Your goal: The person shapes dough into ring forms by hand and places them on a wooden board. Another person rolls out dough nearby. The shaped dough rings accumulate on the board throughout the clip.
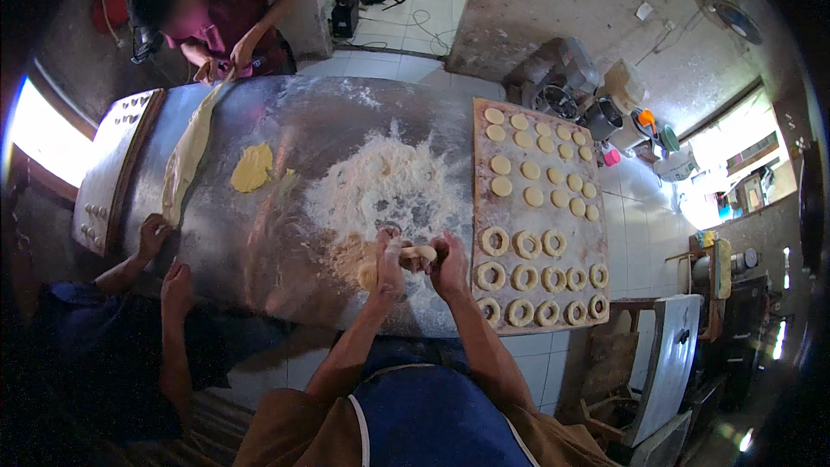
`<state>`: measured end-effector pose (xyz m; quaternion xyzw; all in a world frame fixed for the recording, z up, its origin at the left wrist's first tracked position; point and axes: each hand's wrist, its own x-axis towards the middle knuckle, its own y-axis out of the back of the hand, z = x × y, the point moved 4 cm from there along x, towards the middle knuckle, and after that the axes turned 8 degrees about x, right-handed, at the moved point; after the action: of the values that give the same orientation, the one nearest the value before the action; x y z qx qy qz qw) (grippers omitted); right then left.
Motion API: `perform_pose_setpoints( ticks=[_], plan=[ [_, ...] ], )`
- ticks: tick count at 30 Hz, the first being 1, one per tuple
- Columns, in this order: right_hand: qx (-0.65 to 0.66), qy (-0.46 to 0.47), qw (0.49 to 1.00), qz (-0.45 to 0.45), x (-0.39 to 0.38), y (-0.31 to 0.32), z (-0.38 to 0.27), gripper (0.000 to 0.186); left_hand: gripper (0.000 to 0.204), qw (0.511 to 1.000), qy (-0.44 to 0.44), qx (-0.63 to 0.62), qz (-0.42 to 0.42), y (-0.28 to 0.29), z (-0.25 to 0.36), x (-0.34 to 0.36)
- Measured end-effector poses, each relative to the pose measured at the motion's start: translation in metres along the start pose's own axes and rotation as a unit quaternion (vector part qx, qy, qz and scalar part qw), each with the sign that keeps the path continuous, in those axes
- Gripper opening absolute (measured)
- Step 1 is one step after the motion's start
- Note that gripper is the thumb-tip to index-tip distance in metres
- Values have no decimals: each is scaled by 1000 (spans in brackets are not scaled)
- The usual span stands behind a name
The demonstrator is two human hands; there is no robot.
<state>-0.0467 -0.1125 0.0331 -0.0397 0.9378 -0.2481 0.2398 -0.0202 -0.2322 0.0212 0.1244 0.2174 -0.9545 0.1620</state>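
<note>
Between my two hands is a piece of pale dough (419,254), held just over the flour pile (380,186) on the steel table. My left hand (389,264) has its fingers curled at the left end of the dough; my right hand (445,261) grips at the right end. A smaller dough piece (367,277) lies beside my left hand in loose flour. To my right a floured board (540,221) carries rows of flat dough rounds (534,196) and dough rings (527,244).
A co-worker (220,9) across the table and another co-worker's hands (154,229) at left handle a long dough strip (186,160). Yellow dough (252,168) lies mid-left; a tray (112,173) sits at far left. Buckets (603,117) and a wooden stand (657,363) are at right.
</note>
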Motion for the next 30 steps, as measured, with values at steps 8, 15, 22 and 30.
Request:
perform_pose_setpoints(
  ticks=[8, 15, 22, 30],
  plan=[
    [-170, 186, 963, 94, -15, 16, -23, 59, 32, 994, 22, -75, 76, -41, -30, 5],
    [-265, 280, 922, 39, -16, 71, -51, 54, 38, 998, 15, -45, -48, -93, -70, 6],
    [-347, 300, 889, -14, -42, 110, -98, 30, 32, 996, 8, -72, 48, -142, -112, -9],
    [-437, 382, 811, -75, -45, 178, -116, 19, 27, 900, -186, 326, 221, -215, -127, -38]
  ],
)
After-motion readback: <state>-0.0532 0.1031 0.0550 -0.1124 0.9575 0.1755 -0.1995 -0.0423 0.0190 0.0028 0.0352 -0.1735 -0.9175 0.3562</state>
